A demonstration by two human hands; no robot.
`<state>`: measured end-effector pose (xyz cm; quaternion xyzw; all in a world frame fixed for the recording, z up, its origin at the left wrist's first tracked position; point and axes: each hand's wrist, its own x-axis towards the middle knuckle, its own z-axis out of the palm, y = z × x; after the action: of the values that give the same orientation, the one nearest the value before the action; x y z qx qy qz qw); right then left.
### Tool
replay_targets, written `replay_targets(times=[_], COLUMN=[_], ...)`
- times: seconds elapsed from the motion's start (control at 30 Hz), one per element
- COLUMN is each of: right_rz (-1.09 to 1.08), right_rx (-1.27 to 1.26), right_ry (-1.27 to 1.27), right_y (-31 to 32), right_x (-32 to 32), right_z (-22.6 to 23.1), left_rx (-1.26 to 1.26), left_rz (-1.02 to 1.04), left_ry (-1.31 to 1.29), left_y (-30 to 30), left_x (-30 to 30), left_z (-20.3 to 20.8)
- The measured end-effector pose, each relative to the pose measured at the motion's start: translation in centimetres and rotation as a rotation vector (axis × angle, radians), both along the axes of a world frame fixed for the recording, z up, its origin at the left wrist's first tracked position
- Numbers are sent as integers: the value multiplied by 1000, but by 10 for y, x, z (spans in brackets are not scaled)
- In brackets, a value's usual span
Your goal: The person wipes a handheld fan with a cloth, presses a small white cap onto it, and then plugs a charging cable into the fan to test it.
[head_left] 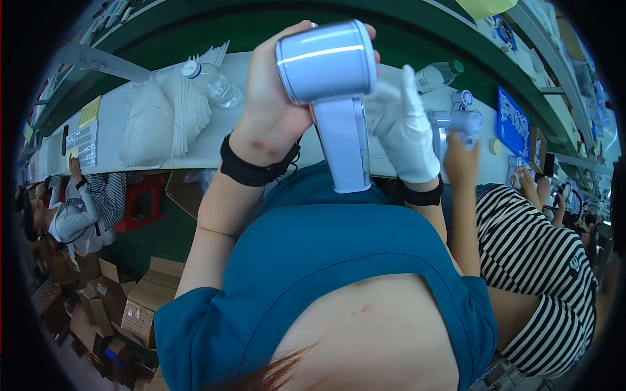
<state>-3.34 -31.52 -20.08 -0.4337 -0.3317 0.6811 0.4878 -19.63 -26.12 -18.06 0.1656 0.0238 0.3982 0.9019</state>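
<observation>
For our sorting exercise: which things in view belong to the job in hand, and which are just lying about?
Seemingly part of the job:
- pale blue handheld device
- left hand, holding it
- gloved right hand, close beside it

Seemingly just lying about:
- white-capped bottle
- green-capped bottle
- cardboard boxes

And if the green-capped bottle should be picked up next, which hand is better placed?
Probably the right hand: it is nearer the green-capped bottle, and its gloved fingers look extended. The left hand is occupied holding the pale device.
</observation>
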Motion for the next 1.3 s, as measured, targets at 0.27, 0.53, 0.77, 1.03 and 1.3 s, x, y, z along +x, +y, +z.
replay_targets(times=[0.27, 0.53, 0.77, 1.03, 1.3], right_rz=[522, 485, 463, 422, 389], right_rx=[-163, -297, -338, -360, -344], right_ry=[650, 983, 939, 905, 792], right_y=[-16, -27, -31, -31, -31], right_x=[-19, -23, -26, -30, -32], right_z=[7, -8, -15, -14, -13], left_rx=[-285, -316, -346, -392, -402], left_rz=[281, 263, 262, 275, 123], left_ry=[211, 305, 375, 361, 169], left_y=[3, 0, -3, -1, -7], left_x=[16, 21, 20, 17, 9], left_z=[-2, -15, -15, -29, -25])
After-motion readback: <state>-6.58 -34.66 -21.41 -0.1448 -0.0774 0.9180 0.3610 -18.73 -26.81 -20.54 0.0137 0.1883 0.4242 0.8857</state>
